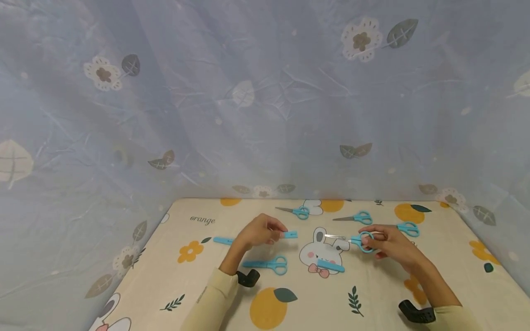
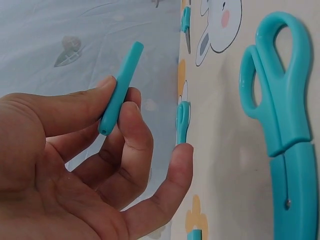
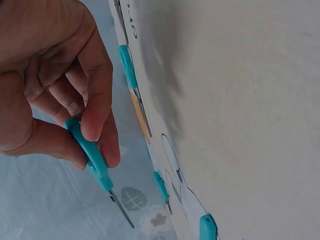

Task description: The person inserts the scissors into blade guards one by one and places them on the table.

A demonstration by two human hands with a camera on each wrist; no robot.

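Note:
Between thumb and fingertips, my left hand (image 1: 262, 231) pinches a small turquoise blade cover (image 1: 290, 234), its open end toward the right in the head view. Close up in the left wrist view, the cover (image 2: 121, 90) is a slim, flat sleeve held above the table. My right hand (image 1: 387, 242) grips a pair of scissors (image 1: 361, 241) by its turquoise handle loops. Its bare metal blades (image 1: 335, 236) point left toward the cover, with a gap between them. In the right wrist view, thumb and fingers pinch the handle (image 3: 91, 152).
Sheathed scissors (image 1: 276, 265) lie in front of my left hand. A loose cover (image 1: 330, 265) rests on the printed rabbit, another cover (image 1: 222, 240) beyond my left wrist. Bare-bladed scissors (image 1: 301, 212) and another pair (image 1: 362, 218) lie farther back; more scissors (image 1: 408, 229) sit behind my right hand.

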